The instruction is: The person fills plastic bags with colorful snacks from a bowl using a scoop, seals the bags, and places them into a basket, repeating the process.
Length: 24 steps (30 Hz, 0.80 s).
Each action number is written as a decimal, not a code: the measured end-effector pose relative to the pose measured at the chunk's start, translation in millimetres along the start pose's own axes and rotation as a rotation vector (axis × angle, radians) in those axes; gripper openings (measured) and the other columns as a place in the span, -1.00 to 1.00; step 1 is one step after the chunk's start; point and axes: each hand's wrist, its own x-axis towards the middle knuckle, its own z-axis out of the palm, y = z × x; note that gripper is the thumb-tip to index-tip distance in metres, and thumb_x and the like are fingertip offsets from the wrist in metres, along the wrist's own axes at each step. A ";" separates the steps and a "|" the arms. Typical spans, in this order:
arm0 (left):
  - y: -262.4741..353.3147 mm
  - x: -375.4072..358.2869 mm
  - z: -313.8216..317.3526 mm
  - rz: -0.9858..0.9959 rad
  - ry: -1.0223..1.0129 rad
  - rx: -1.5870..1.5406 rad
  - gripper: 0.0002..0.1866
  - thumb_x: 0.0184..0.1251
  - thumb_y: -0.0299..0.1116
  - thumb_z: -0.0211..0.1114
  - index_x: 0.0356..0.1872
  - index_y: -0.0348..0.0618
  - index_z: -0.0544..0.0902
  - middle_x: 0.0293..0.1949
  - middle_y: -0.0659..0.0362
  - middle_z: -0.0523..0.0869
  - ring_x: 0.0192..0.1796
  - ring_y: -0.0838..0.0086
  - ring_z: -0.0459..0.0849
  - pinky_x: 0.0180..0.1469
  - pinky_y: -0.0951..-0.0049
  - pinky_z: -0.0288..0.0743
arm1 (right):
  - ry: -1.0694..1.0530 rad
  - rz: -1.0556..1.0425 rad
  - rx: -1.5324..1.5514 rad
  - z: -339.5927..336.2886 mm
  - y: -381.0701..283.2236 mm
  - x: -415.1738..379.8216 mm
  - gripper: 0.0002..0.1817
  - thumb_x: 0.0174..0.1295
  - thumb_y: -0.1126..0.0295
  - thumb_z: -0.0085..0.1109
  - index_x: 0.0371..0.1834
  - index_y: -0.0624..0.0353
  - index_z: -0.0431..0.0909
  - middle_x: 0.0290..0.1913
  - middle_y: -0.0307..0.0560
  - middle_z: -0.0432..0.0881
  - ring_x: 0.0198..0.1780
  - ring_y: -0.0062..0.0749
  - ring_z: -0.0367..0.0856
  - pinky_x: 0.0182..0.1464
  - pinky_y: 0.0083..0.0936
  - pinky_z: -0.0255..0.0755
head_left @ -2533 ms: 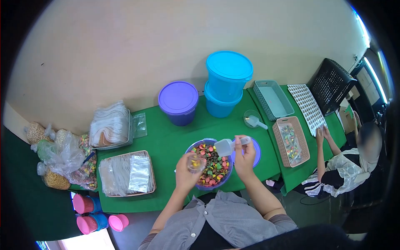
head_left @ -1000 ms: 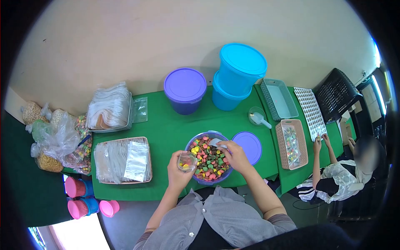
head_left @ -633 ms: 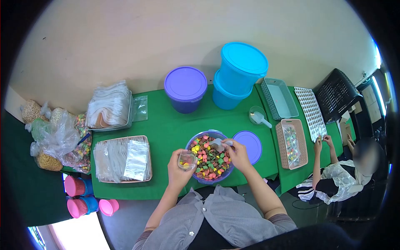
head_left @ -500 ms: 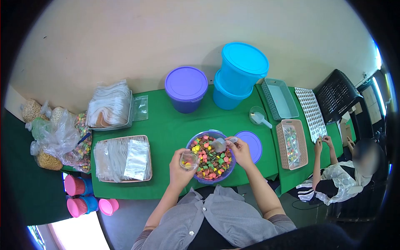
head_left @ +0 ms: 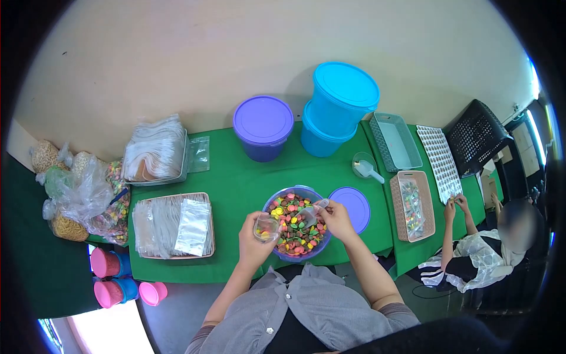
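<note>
A purple tub (head_left: 302,189) full of colourful round sweets (head_left: 295,236) stands at the table's front edge. My left hand (head_left: 251,245) is closed around a small clear cup (head_left: 266,226) with a few sweets in it, over the tub's left side. On the other side, my right hand (head_left: 339,220) grips the handle of a clear scoop (head_left: 309,215), whose bowl is down among the sweets. Just right of the tub lies a round purple lid (head_left: 354,206), partly behind my right hand.
Lidded purple (head_left: 263,127) and stacked blue tubs (head_left: 337,112) stand behind. To the left are baskets of plastic bags (head_left: 174,227) and bulk sacks (head_left: 88,189). Rightward, a bowl with a white scoop (head_left: 367,167) and a basket of packets (head_left: 413,206) sit near a co-worker (head_left: 483,253).
My right hand has come down slightly, and the scoop's bowl has tipped lower into the sweets. My left hand and the cup have barely moved.
</note>
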 end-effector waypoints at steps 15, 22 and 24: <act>-2.4 1.8 -5.9 -0.019 0.022 -0.008 -0.52 0.01 -0.43 0.53 -0.05 -0.18 0.47 -0.28 0.15 0.68 -0.21 0.50 0.68 -0.13 0.46 0.57 | 0.078 0.156 0.175 8.4 12.9 0.9 -0.80 0.38 0.42 0.13 -0.07 0.34 0.60 -0.31 -0.10 0.69 -0.36 -0.58 0.66 -0.29 -0.66 0.59; -6.5 3.3 -6.2 0.009 0.032 0.009 -0.52 0.01 -0.43 0.53 -0.06 -0.18 0.46 -0.30 0.17 0.68 -0.21 0.51 0.68 -0.14 0.47 0.56 | 0.114 0.174 0.297 8.3 17.5 -5.3 -0.78 0.38 0.32 0.16 -0.10 0.26 0.60 -0.40 -0.15 0.68 -0.43 -0.61 0.65 -0.46 -0.71 0.48; -7.1 3.2 -5.7 -0.004 0.020 0.000 -0.51 0.01 -0.43 0.53 -0.05 -0.18 0.46 -0.30 0.17 0.67 -0.21 0.51 0.68 -0.14 0.47 0.56 | 0.120 0.208 0.409 8.0 15.8 -5.5 -0.75 0.38 0.31 0.17 -0.12 0.32 0.57 -0.33 -0.06 0.69 -0.38 -0.54 0.69 -0.38 -0.68 0.55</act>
